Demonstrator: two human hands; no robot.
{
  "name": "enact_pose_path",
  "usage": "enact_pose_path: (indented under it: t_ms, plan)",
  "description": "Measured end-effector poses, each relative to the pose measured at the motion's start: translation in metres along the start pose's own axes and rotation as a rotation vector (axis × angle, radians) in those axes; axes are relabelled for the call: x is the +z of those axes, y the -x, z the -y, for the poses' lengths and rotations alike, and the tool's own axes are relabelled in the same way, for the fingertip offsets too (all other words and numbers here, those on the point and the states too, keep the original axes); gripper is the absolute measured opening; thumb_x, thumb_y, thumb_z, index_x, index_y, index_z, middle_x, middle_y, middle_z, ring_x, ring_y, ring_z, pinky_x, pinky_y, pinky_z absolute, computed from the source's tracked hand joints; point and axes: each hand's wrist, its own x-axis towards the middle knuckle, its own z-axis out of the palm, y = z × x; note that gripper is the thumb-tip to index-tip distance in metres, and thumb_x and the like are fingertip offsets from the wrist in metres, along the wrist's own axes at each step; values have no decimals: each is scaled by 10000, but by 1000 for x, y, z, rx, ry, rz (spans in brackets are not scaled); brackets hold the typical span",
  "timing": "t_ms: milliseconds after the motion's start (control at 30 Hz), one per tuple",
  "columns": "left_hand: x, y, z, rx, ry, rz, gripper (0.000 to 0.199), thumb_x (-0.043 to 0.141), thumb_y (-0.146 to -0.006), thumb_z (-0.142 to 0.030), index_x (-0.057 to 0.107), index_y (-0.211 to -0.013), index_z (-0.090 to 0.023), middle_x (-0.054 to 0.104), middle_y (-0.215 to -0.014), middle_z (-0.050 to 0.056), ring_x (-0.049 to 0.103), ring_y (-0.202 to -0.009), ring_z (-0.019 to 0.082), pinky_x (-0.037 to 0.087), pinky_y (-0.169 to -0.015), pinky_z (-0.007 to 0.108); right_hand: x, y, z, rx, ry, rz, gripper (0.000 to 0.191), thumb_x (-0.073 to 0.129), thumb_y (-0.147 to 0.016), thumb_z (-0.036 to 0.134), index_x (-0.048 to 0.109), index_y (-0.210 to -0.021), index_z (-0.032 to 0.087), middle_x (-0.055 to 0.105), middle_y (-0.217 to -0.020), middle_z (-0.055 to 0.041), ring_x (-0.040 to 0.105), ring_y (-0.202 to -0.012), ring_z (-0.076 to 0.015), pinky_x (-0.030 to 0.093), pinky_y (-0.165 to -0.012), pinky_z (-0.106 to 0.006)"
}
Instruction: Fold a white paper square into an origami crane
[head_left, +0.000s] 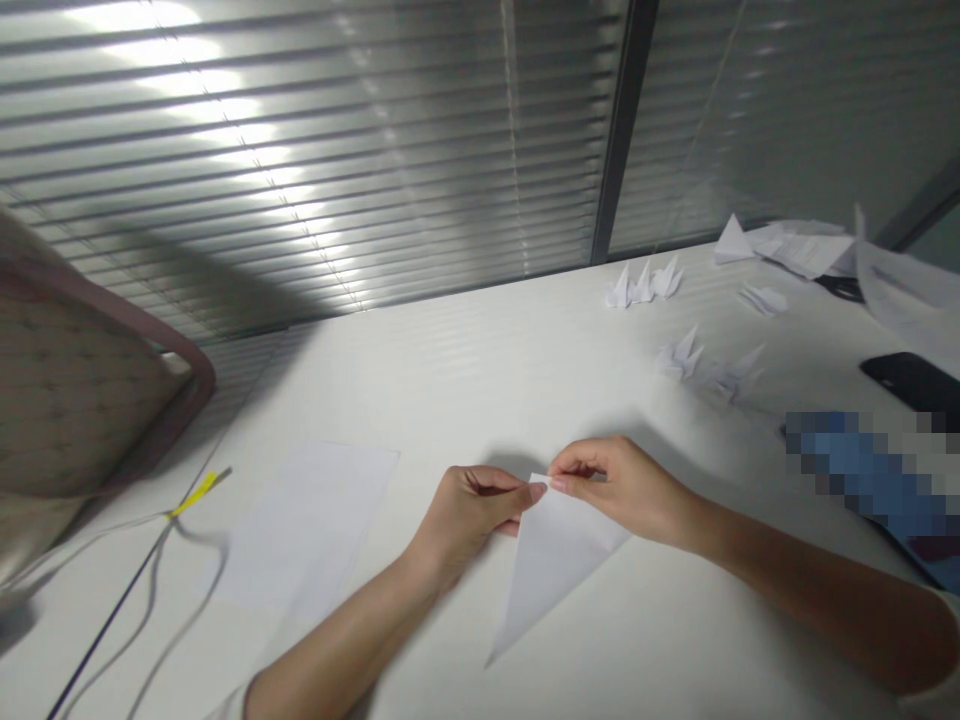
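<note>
Between my hands is a white sheet folded into a triangle (559, 560), its long point toward the lower left. My left hand (484, 510) pinches its top corner from the left, thumb on the front face. Right beside it, my right hand (604, 485) pinches the same top edge with thumb and fingers. The fingertips of both hands nearly meet. Flat on the table (450, 390) to the left lies white paper (315, 520), partly behind my left forearm.
Folded paper cranes (641, 285) stand at the back right, with more cranes (682, 355) nearer. Loose papers (802, 248), a black phone (911, 380) and a pixelated screen (870, 480) are at the right. Cables with a yellow tie (193, 495) lie left. Blinds stand behind.
</note>
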Motion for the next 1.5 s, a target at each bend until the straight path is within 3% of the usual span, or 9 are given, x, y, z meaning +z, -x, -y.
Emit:
enact_pose_path:
  t_ms: [300,633,867,1033,1200,1267,1367,1500]
  plan:
    - [3,3,-3,16,-17,-20,295,811,-594,-432,741,-606,-146,687,-577,55,596,-511,141,483,-522,241,-1,0,0,-5,0,-3,136,600,-807,267,695,-779,173,703,-762,-25,619,-732,-166,464,-661,-266]
    - [8,3,1,105,-35,-96,224,819,-594,-350,734,-574,-144,641,-519,18,501,-479,101,374,-472,216,2,0,-2,-1,-1,-15,122,602,-794,247,700,-756,184,692,-730,-15,597,-690,-152,429,-628,-261]
    - [-6,4,-5,120,24,-176,201,826,-595,-323,729,-586,-146,643,-536,20,519,-489,118,396,-490,239,-27,2,-5,112,-104,71,111,681,-731,289,686,-723,178,704,-692,-17,632,-650,-159,446,-573,-258]
    - [-11,2,-5,156,65,-266,210,840,-583,-309,710,-578,-145,602,-517,5,518,-518,117,407,-524,239,-46,-1,-11,146,-177,-20,153,722,-682,306,658,-702,168,658,-636,6,593,-597,-132,439,-558,-253]
    - [-10,1,3,175,130,-294,231,822,-617,-356,710,-617,-154,634,-572,20,568,-574,153,445,-580,276,-29,0,-11,168,-327,-202,305,715,-709,371,608,-938,199,666,-825,5,620,-690,-137,487,-674,-293]
    - [-9,1,6,172,148,-294,239,827,-611,-360,707,-619,-154,654,-592,31,585,-595,166,452,-594,287,-15,4,-9,208,-687,-273,444,783,-641,311,566,-1019,227,654,-743,33,647,-749,-169,507,-754,-337]
    - [-6,2,9,168,158,-293,236,827,-615,-357,704,-614,-156,664,-601,33,591,-612,169,455,-609,289,1,9,-5,214,-924,-225,389,810,-613,258,603,-938,214,699,-852,-3,656,-888,-202,497,-835,-354]
    - [-3,5,8,169,158,-303,222,829,-616,-343,711,-609,-156,656,-594,29,571,-601,155,448,-603,277,8,10,-1,186,-906,-214,297,805,-625,296,662,-851,168,722,-904,-64,654,-923,-252,483,-854,-390]
